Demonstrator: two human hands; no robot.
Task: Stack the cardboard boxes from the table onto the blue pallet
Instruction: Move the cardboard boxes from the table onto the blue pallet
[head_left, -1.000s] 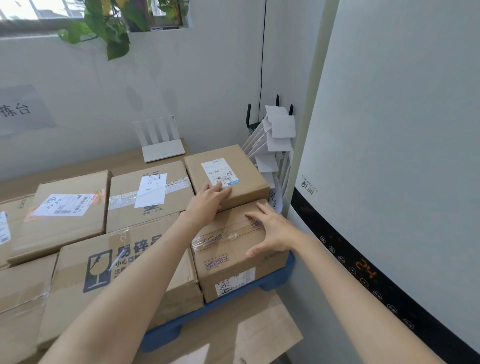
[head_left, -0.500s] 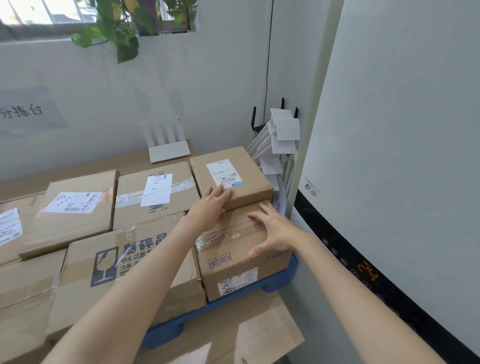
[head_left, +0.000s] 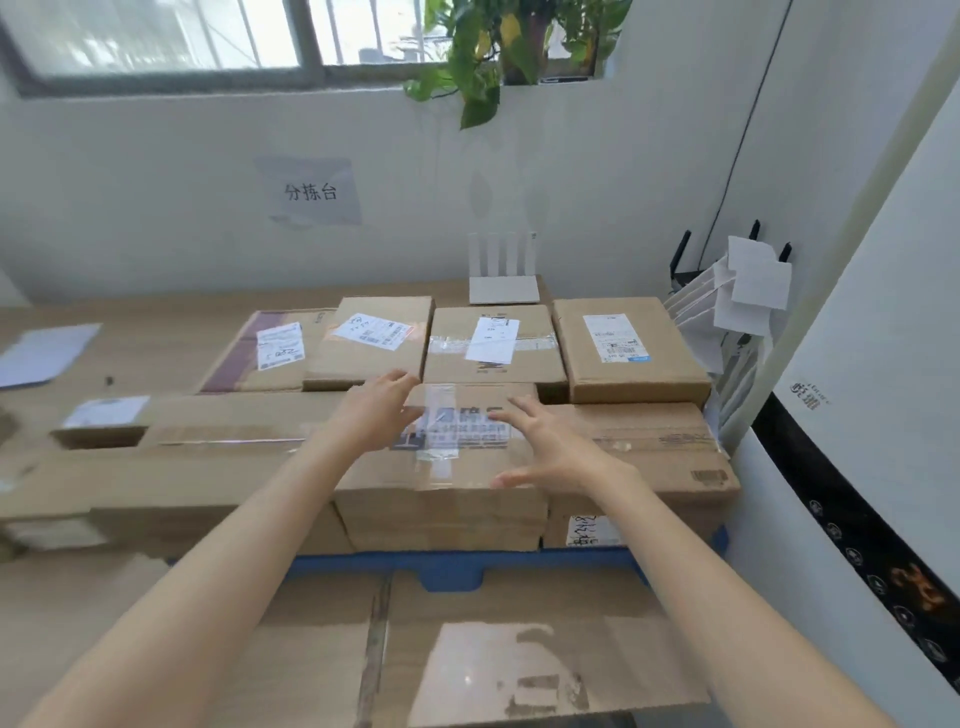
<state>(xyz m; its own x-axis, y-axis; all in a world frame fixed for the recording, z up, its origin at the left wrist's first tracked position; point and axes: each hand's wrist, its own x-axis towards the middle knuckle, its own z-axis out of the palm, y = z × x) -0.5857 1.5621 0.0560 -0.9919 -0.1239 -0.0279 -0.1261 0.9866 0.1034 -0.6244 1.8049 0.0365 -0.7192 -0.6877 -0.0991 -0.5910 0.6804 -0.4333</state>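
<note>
Several cardboard boxes lie packed side by side on the blue pallet (head_left: 457, 569), whose front edge shows under them. The front middle box (head_left: 457, 467) carries a fragile mark and clear tape. My left hand (head_left: 376, 413) hovers open at its far left corner. My right hand (head_left: 550, 447) is spread open over its right side, near the front right box (head_left: 670, 452). Behind stand three labelled boxes: one at the back right (head_left: 626, 348), one in the middle (head_left: 493, 343), one at the left (head_left: 371, 340). Neither hand holds anything.
A long flat box (head_left: 171, 457) lies at the left. A white router (head_left: 503, 275) stands by the wall on the wooden table (head_left: 145, 343). A paper rack (head_left: 727, 306) and a white appliance (head_left: 857, 415) close off the right. Flattened cardboard (head_left: 519, 649) lies in front.
The view has swung left and up. Both hands left the right-hand boxes and moved left, over the front middle box.
</note>
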